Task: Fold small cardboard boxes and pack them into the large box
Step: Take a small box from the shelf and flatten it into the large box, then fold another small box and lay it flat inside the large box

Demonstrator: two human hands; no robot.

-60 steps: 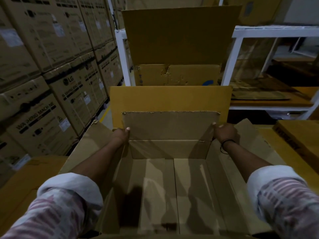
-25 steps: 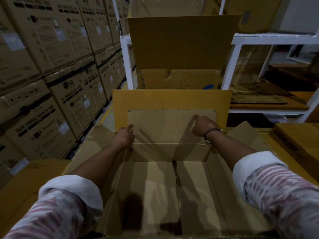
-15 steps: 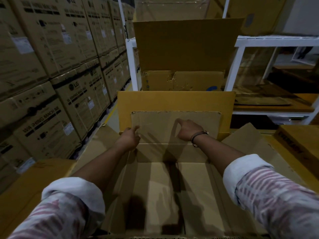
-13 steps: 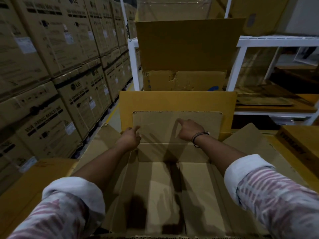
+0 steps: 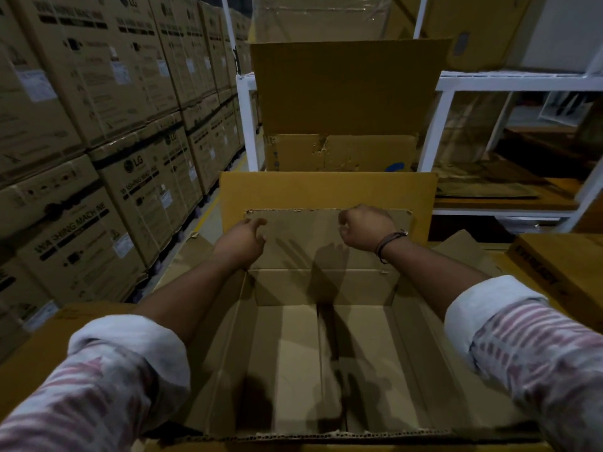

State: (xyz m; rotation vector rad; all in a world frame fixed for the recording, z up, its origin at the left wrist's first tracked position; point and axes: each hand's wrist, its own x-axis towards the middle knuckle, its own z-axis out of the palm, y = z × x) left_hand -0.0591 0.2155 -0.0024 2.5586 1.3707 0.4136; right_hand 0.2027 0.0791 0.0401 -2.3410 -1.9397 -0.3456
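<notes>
Stacked cartons (image 5: 98, 141) line the left. The left hand (image 5: 239, 244) stays at the left edge of the upright far flap (image 5: 303, 236) of the large box (image 5: 326, 370), fingers loosely bent; I cannot tell whether it grips. The box stands open between both forearms. The right hand (image 5: 367, 228), which pressed the flap's middle half a second ago, is now higher, at the flap's top edge, fingers curled; whether they hold the edge is unclear. A white shelf rack (image 5: 515, 79) stands at right.

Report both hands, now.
Left hand: grips the inner flap at its left edge.
Right hand: fingers curled at the flap's top edge; grip cannot be told.
</notes>
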